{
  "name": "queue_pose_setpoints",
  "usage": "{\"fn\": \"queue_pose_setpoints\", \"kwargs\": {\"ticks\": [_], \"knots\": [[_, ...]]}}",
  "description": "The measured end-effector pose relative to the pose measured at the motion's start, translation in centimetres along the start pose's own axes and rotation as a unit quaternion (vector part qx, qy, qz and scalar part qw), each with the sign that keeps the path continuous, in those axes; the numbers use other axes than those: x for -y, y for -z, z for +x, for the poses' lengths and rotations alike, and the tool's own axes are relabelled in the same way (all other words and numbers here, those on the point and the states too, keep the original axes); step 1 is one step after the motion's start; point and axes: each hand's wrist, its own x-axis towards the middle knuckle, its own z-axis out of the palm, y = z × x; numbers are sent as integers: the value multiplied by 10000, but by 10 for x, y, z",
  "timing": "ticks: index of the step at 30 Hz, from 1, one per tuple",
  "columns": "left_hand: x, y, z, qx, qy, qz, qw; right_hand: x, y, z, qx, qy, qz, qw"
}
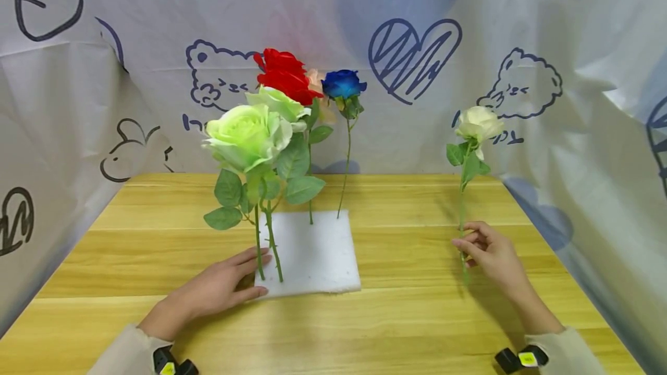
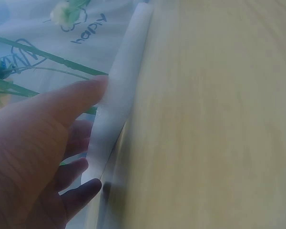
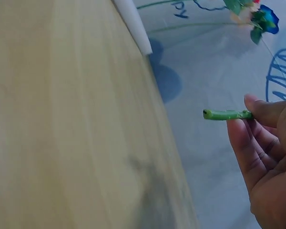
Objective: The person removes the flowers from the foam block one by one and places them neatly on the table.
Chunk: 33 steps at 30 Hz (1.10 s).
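Observation:
My right hand (image 1: 495,256) pinches the lower stem of a white artificial rose (image 1: 479,124) between thumb and fingers. The rose stands upright above the table's right side. In the right wrist view the cut end of the green stem (image 3: 224,115) sticks out past my fingertips. My left hand (image 1: 221,287) rests at the left edge of a white foam board (image 1: 323,259), its fingers extended and touching it. Two pale green roses (image 1: 247,138) stand in the board near that hand. Behind them are a red rose (image 1: 286,77) and a blue rose (image 1: 344,84), with their stems at the board's far side.
A peach-coloured flower (image 1: 315,81) shows partly behind the red bloom. Everything stands on a wood-grain table (image 1: 406,317). A pale cloth (image 1: 323,10) with drawn hearts and bears hangs behind the table and along its sides.

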Motion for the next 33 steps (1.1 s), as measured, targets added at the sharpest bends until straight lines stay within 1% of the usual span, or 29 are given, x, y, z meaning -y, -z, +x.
{"fn": "queue_pose_setpoints", "kwargs": {"ticks": [2, 6, 9, 12, 22, 28, 33], "knots": [[0, 0, 0, 14, 2, -1, 10000, 2, -6, -2, 119, -109, 121, 9998], [0, 0, 1, 11, -8, 10, 10000, 7, -18, -4, 378, -458, 315, 9977], [0, 0, 1, -1, -21, 18, 10000, 11, -27, -6, 614, -708, 452, 9946], [0, 0, 1, -1, -21, 31, 10000, 15, -36, -7, 866, -860, 623, 9906], [1, -1, 0, 28, 22, 8, 10000, 30, -69, -9, 1424, -970, 957, 9804], [1, -1, 0, 51, 18, -42, 10000, 34, -84, -8, 1599, -1123, 1198, 9734], [1, -1, 1, 69, 29, -75, 9999, 35, -96, -8, 1731, -1181, 1079, 9718]]}}
